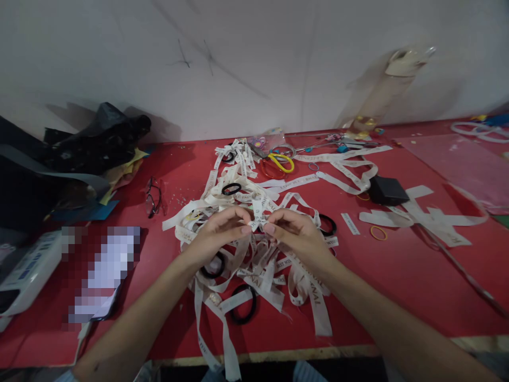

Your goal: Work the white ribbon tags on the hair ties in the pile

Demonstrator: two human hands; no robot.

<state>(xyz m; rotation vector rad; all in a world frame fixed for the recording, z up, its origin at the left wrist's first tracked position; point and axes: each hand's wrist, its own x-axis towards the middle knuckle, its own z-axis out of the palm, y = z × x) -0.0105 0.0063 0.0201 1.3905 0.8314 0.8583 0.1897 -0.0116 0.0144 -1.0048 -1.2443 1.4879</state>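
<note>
Both my hands meet over a heap of white printed ribbon strips (246, 254) on the red table (397, 276). My left hand (220, 228) and my right hand (294, 231) each pinch the same small folded piece of white ribbon (256, 223) between thumb and fingertips. Black elastic hair bands lie tangled in the heap: one (243, 305) near the front edge, one (231, 188) further back, one (328, 224) beside my right hand.
A black bag (99, 138) sits at the back left, glasses (153, 196) beside it. Yellow-handled scissors (280, 162), a small black box (387, 191), loose rubber bands (377, 232), more ribbon (429, 217) and a clear bottle (382, 95) lie to the right. A white device (27, 270) sits left.
</note>
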